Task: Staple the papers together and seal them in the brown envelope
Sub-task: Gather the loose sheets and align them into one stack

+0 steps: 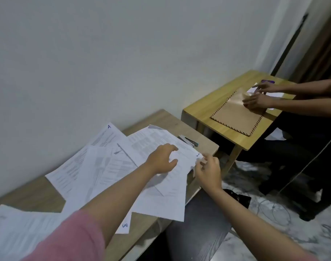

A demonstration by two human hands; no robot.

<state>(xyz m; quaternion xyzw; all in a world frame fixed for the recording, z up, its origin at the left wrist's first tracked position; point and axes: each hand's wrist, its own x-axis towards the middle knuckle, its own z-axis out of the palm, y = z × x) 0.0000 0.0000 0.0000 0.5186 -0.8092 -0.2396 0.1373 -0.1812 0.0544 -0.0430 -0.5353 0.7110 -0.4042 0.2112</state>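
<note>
The left hand (162,159) is pressing spread fingers on the loose papers (112,166), and the right hand (208,170) is pinching the sheet corner at 3 o'clock. Paper is looking light, floppy and slippery, so corners are being the best place to hold.

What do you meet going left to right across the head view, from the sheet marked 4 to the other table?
Sheet marked 4 → left hand → stapler → right hand → brown envelope → purple item.

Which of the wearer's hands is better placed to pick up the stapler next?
Probably the right hand: it only pinches a sheet corner at the table edge, on the stapler's side. The left hand rests on the papers, steadying them.
</note>
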